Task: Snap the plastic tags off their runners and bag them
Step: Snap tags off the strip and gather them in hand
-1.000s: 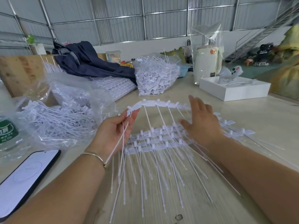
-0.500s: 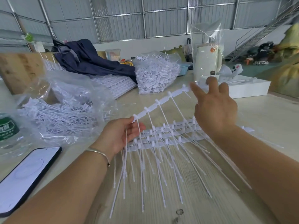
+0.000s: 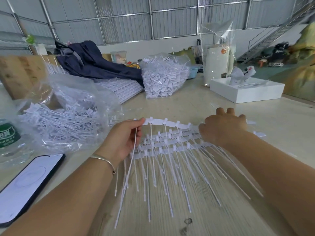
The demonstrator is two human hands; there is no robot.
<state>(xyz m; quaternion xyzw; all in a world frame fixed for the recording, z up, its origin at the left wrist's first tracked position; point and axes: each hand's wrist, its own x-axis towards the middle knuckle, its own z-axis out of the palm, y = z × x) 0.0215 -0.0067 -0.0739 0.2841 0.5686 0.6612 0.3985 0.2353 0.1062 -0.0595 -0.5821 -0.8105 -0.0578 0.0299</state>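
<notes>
Nearest the person, below both hands, the long thin tails of the plastic tags (image 3: 163, 178) fan out across the pale wooden desk (image 3: 221, 218), still joined at their heads to several white runners (image 3: 170, 147) that lie stacked between the wrists. The left hand (image 3: 122, 138) pinches the near end of the top runner strip (image 3: 168, 124) between thumb and fingers, with one loose tail hanging down across its palm. The right hand (image 3: 225, 126) curls its fingers over the strip's other end, so the strip arches between the two hands, raised above the stack.

The tags look very light and springy: the tails are thin and whippy and would tangle readily, while the flat heads and the runner look stiffer and likely to snap cleanly at the small joints. The best hold is probably on the runner or the flat heads rather than on the tails, which would bend and slip through the fingers.

Left of the left hand lies a phone (image 3: 25, 188) with a blank white screen, and beyond it a clear plastic bag (image 3: 71, 99) already holding many loose tags. At the far left edge a water bottle (image 3: 8, 140) carries a green label with white characters, too cut off to read. Farther off, beyond the hands, stand a second full bag of tags (image 3: 163, 80), a white box (image 3: 247, 91) and a dark blue garment (image 3: 95, 63); a small orange mark on the white packet (image 3: 218, 65) behind the box is illegible.
</notes>
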